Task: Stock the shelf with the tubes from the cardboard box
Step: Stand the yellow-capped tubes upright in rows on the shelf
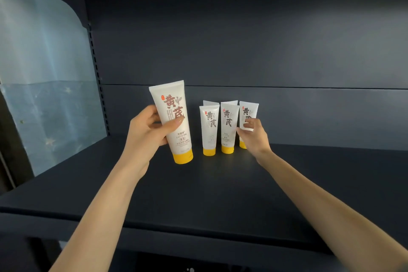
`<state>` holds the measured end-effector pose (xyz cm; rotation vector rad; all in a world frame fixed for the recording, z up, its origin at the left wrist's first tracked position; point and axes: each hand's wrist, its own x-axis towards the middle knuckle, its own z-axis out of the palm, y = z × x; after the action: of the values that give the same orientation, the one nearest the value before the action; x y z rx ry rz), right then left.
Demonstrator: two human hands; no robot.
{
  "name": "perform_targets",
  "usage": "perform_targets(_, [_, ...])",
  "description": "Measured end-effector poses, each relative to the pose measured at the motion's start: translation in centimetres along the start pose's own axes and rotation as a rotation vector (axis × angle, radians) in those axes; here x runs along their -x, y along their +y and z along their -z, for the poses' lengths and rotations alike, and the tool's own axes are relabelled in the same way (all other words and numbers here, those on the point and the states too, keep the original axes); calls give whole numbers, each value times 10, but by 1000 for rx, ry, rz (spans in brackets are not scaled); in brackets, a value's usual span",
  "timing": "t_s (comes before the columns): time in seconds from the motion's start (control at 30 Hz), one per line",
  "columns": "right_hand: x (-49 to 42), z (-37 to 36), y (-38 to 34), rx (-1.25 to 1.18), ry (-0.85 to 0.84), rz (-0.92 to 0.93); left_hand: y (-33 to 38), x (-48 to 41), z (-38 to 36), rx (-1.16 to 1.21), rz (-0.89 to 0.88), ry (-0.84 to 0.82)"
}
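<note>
Two hands put white tubes with yellow caps on a dark shelf [198,194].

The left hand [148,132] grips a big-looking tube [174,117], cap down and leaning a little, just left of the others. The right hand [254,137] curls its fingers round the right tube [248,109], which stands on its cap. Beside it stand a middle tube [229,126] and a left tube [209,128], with the tops of two more tubes [209,102] peeking out behind them. A see-through plastic sheet [44,73] is on the shelf's left side.
</note>
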<state>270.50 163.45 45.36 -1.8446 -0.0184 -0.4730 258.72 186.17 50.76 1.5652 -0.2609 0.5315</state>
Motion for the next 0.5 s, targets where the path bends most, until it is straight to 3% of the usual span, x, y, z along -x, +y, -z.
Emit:
perform_targets(0.1, [18,7,-24,-109,-44,77,5,-3,-9,22,3,-47])
perform_targets(0.3, [76,24,-66,-231,-467,277,15,-5,-38,13,-18,-165])
perform_targets(0.5, [106,36,-67,-305,-357,324,22,-1,-64,31,-95,-299])
